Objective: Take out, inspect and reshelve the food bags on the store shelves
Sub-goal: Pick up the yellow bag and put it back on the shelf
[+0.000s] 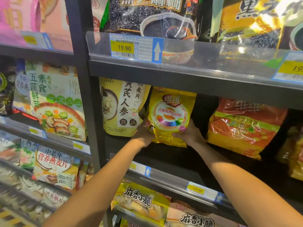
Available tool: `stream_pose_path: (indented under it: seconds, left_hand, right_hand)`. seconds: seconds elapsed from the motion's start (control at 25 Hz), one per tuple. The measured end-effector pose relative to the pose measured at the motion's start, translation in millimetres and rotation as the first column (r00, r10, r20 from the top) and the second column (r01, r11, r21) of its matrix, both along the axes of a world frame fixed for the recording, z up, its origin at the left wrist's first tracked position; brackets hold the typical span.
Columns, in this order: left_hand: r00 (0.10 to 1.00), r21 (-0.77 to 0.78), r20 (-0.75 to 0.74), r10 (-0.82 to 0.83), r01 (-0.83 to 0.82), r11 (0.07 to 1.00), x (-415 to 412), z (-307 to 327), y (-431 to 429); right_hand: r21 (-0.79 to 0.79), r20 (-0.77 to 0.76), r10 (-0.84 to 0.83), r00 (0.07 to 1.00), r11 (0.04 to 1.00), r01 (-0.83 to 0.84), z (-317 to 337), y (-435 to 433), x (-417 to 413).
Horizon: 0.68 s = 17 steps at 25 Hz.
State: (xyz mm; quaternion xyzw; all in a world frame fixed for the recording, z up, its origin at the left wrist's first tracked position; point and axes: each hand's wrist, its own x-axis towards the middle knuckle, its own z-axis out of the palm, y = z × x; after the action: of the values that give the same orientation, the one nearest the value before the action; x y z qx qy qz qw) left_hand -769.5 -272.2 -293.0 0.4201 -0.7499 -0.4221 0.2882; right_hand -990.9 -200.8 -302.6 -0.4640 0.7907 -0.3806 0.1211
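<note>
A yellow food bag (170,117) with a red heart logo and a rainbow wheel stands upright in the middle shelf bay, its lower edge just above the shelf floor. My left hand (143,134) grips its lower left corner. My right hand (191,134) grips its lower right side. Both arms reach up from the bottom of the view. The bag's top sits under the shelf above.
A pale yellow oat bag (121,107) stands close on the left, an orange-red bag (242,126) on the right with a dark gap between. The dark shelf edge (172,176) with price tags runs below. Black sesame bags (147,15) fill the shelf above.
</note>
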Motion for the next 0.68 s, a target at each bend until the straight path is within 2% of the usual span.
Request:
stream_pose_path:
  seconds: [0.12, 0.2, 0.28, 0.36, 0.68]
  left_hand:
    - [0.961, -0.157, 0.255, 0.106, -0.067, 0.985, -1.5, 0.3, 0.1]
    - [0.927, -0.161, 0.375, 0.021, 0.043, 0.986, -1.6, 4.5, 0.1]
    - [0.883, -0.117, 0.463, -0.075, 0.145, 0.982, -1.7, 7.3, -1.2]
    - [0.861, -0.104, 0.498, -0.105, 0.179, 0.978, -3.6, 6.8, -6.0]
    - [0.84, -0.11, 0.516, -0.166, 0.257, 0.96, -5.8, 2.7, -19.6]
  right_hand:
    - [0.017, -0.016, -0.019, 1.0, 1.0, 0.02, -3.5, -0.3, -1.0]
    - [0.068, 0.035, 0.026, 0.999, 0.997, -0.029, -2.0, 3.7, -8.9]
    - [0.175, 0.005, 0.114, 0.993, 0.978, -0.114, -1.7, 9.2, -15.2]
    - [0.207, -0.032, 0.156, 0.987, 0.967, -0.146, -5.5, 12.6, -14.4]
    - [0.141, 0.032, 0.084, 0.996, 0.986, -0.087, -8.5, 1.5, -5.0]
